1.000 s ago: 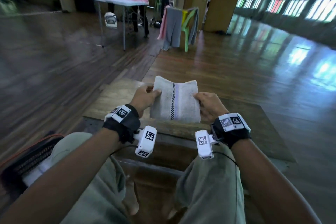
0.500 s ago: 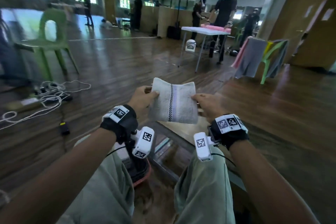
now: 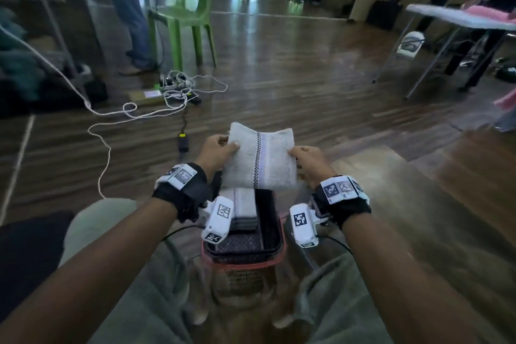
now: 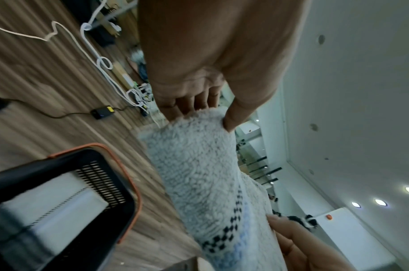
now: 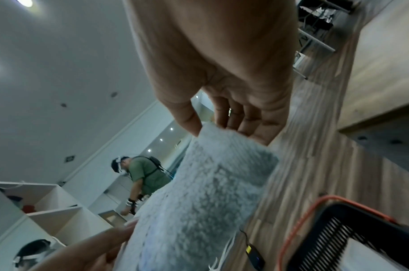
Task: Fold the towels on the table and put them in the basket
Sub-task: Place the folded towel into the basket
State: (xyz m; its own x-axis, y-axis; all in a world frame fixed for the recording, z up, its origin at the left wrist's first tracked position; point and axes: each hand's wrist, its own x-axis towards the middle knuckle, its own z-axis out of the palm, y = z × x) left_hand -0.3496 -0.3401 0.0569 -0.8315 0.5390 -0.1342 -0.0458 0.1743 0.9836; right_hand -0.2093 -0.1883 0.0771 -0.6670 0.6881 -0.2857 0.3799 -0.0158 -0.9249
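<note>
A folded white towel (image 3: pixel 259 160) with a black checked stripe hangs in the air between both hands. My left hand (image 3: pixel 219 148) pinches its left edge, thumb on top and fingers beneath. Gripping the right edge the same way is my right hand (image 3: pixel 303 158). Both wrist views show the same towel (image 4: pixel 198 165) (image 5: pixel 210 192) pinched between thumb and fingers. Directly below it on the floor stands a black mesh basket (image 3: pixel 269 232) with an orange rim, seen also as the basket (image 4: pixel 120 192) (image 5: pixel 337 229) in each wrist view. Folded towels (image 3: pixel 244 209) lie stacked in its left half.
The low wooden table (image 3: pixel 418 204) lies to the right. A white cable (image 3: pixel 111 131) and a black adapter (image 3: pixel 183 141) run across the floor ahead on the left. A green chair (image 3: pixel 192 8) and standing people are farther off, a white table (image 3: pixel 458 18) at far right.
I have turned left, carrying the folded towel off the table in both hands. It now hangs over the basket, which has come into view below it.
</note>
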